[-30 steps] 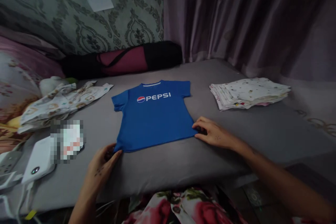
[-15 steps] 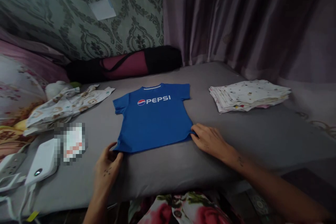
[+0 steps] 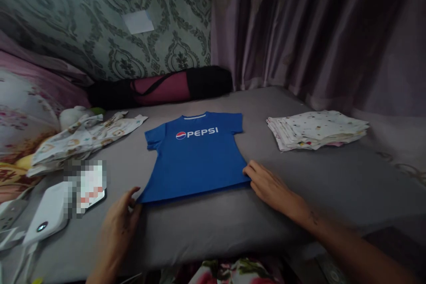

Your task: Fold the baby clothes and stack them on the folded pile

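Observation:
A small blue t-shirt (image 3: 196, 159) with a white PEPSI logo lies flat, front up, on the grey mattress (image 3: 333, 173). Its neck points away from me. My left hand (image 3: 118, 226) is at the hem's near left corner, thumb and fingers closed on the cloth. My right hand (image 3: 271, 186) rests at the hem's near right corner, fingertips pinching the edge. The hem is stretched straight between both hands.
A folded stack of white dotted cloths (image 3: 316, 128) lies to the right. An unfolded patterned garment (image 3: 83, 135) lies at left beside a pink pillow (image 3: 23, 111). A white power bank (image 3: 46, 213) and a phone (image 3: 88, 186) sit near left. A black-and-maroon roll (image 3: 159, 88) lines the wall.
My left hand has drawn the left hem corner outward and toward me, widening the hem. The right hand stays at the right corner. The view has tipped slightly upward.

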`<state>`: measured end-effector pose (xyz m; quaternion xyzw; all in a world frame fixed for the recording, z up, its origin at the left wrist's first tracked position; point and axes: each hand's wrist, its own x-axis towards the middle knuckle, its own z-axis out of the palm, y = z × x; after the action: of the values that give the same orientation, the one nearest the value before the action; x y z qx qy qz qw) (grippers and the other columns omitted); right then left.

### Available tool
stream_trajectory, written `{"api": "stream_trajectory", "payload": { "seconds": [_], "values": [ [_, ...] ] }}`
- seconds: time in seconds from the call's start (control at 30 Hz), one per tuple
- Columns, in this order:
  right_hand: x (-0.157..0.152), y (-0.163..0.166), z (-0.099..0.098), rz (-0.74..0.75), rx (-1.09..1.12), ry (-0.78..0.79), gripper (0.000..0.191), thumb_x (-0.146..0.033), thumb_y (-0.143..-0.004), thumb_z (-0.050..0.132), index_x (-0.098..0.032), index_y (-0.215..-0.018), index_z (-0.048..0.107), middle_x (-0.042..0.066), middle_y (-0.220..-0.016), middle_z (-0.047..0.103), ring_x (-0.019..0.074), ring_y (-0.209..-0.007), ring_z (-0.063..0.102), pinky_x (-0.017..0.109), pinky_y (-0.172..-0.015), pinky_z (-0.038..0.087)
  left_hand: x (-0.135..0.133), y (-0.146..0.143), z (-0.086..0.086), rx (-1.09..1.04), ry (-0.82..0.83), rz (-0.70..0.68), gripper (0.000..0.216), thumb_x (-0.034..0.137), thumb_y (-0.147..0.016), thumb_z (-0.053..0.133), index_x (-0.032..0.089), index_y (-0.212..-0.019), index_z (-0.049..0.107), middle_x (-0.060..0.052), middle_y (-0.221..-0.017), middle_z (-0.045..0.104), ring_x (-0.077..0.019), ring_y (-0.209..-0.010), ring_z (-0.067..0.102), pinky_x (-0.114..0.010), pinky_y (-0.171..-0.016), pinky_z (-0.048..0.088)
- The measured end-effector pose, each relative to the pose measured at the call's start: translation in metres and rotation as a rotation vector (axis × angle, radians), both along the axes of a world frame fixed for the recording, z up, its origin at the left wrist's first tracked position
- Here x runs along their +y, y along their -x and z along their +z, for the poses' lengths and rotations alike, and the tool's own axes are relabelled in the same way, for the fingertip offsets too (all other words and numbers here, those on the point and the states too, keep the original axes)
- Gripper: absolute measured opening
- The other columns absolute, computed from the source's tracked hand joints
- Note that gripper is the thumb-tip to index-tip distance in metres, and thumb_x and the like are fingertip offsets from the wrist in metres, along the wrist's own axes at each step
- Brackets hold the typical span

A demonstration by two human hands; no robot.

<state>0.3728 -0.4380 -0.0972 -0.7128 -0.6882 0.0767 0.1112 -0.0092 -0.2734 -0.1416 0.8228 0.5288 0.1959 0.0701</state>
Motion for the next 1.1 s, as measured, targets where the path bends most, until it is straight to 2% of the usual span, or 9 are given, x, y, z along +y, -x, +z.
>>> {"api": "stream_trajectory", "payload": {
  "seconds": [0.13, 0.23, 0.43, 0.5, 0.63, 0.73, 0.87, 1.0, 1.1],
  "values": [
    [-0.003, -0.009, 0.0, 0.054, 0.066, -0.032, 0.024, -0.004, -0.082, 0.041, -0.022, -0.092, 0.052, 0.005, -0.096, 0.055, 0.0181, -0.09, 0.056, 0.031, -0.079, 0.046, 0.012, 0.011, -0.003, 0.055, -0.104, -0.198, 0.033, 0.039, -0.087, 0.039, 0.026, -0.111, 0.058, -0.008, -0.101, 0.06, -0.0239, -0.092, 0.06, -0.036, -0.081, 0.049],
    [-0.003, -0.012, 0.0, 0.025, 0.096, -0.021, 0.02, -0.007, -0.084, 0.04, -0.021, -0.089, 0.052, 0.005, -0.093, 0.056, 0.0172, -0.086, 0.056, 0.029, -0.077, 0.045, 0.021, 0.022, -0.002, 0.088, -0.097, -0.282, 0.033, 0.037, -0.089, 0.035, 0.028, -0.103, 0.063, -0.008, -0.105, 0.061, -0.0253, -0.096, 0.06, -0.037, -0.082, 0.05],
    [0.0, -0.004, -0.004, -0.256, 0.168, -0.003, 0.009, -0.014, -0.078, 0.048, -0.022, -0.082, 0.05, 0.0, -0.075, 0.057, 0.0151, -0.067, 0.055, 0.027, -0.065, 0.042, 0.034, 0.04, -0.005, 0.099, -0.07, -0.318, 0.034, 0.042, -0.087, 0.038, 0.03, -0.1, 0.067, -0.008, -0.103, 0.063, -0.0268, -0.093, 0.061, -0.037, -0.077, 0.052],
    [-0.001, -0.001, -0.003, -0.185, 0.144, 0.006, 0.013, -0.012, -0.081, 0.046, -0.022, -0.087, 0.052, 0.002, -0.085, 0.058, 0.0156, -0.073, 0.056, 0.027, -0.067, 0.043, 0.035, 0.04, -0.009, 0.059, -0.04, -0.325, 0.034, 0.043, -0.087, 0.039, 0.029, -0.099, 0.067, -0.008, -0.102, 0.064, -0.0255, -0.091, 0.063, -0.037, -0.079, 0.053],
    [-0.005, 0.001, 0.001, 0.116, 0.086, 0.019, 0.032, -0.001, -0.082, 0.039, -0.021, -0.1, 0.055, 0.006, -0.108, 0.056, 0.0181, -0.092, 0.055, 0.031, -0.08, 0.044, 0.037, 0.033, -0.008, 0.046, 0.032, -0.367, 0.031, 0.044, -0.085, 0.042, 0.03, -0.096, 0.068, -0.006, -0.1, 0.066, -0.0245, -0.091, 0.065, -0.036, -0.081, 0.054],
    [-0.006, -0.002, 0.004, 0.223, 0.11, 0.048, 0.031, -0.001, -0.085, 0.039, -0.022, -0.098, 0.057, 0.005, -0.102, 0.059, 0.0185, -0.094, 0.053, 0.033, -0.085, 0.043, 0.034, 0.031, 0.003, 0.06, 0.08, -0.376, 0.028, 0.046, -0.083, 0.047, 0.031, -0.094, 0.069, -0.005, -0.101, 0.067, -0.0239, -0.091, 0.066, -0.035, -0.081, 0.055],
    [-0.006, -0.013, 0.012, 0.243, 0.246, 0.105, 0.02, -0.012, -0.09, 0.044, -0.023, -0.095, 0.06, 0.003, -0.097, 0.06, 0.0168, -0.091, 0.055, 0.032, -0.085, 0.044, 0.028, 0.037, 0.022, 0.027, 0.172, -0.372, 0.029, 0.05, -0.082, 0.05, 0.032, -0.096, 0.069, -0.003, -0.104, 0.068, -0.0222, -0.091, 0.067, -0.029, -0.075, 0.057],
    [0.024, -0.015, 0.02, 0.185, 0.292, 0.17, 0.023, -0.028, -0.093, 0.043, -0.023, -0.086, 0.064, 0.003, -0.091, 0.064, 0.0168, -0.087, 0.059, 0.03, -0.082, 0.045, 0.033, 0.022, 0.04, 0.029, 0.236, -0.297, 0.035, 0.055, -0.084, 0.048, 0.029, -0.095, 0.068, -0.003, -0.108, 0.067, -0.0221, -0.09, 0.066, -0.027, -0.065, 0.057],
    [0.077, 0.0, 0.004, 0.034, 0.203, 0.011, 0.035, -0.031, -0.096, 0.033, -0.017, -0.114, 0.059, 0.012, -0.119, 0.06, 0.0221, -0.112, 0.054, 0.036, -0.099, 0.039, 0.049, -0.028, 0.042, 0.027, 0.125, -0.333, 0.043, 0.053, -0.091, 0.039, 0.022, -0.106, 0.065, -0.007, -0.114, 0.065, -0.0228, -0.104, 0.062, -0.034, -0.09, 0.051]
  ]
}}
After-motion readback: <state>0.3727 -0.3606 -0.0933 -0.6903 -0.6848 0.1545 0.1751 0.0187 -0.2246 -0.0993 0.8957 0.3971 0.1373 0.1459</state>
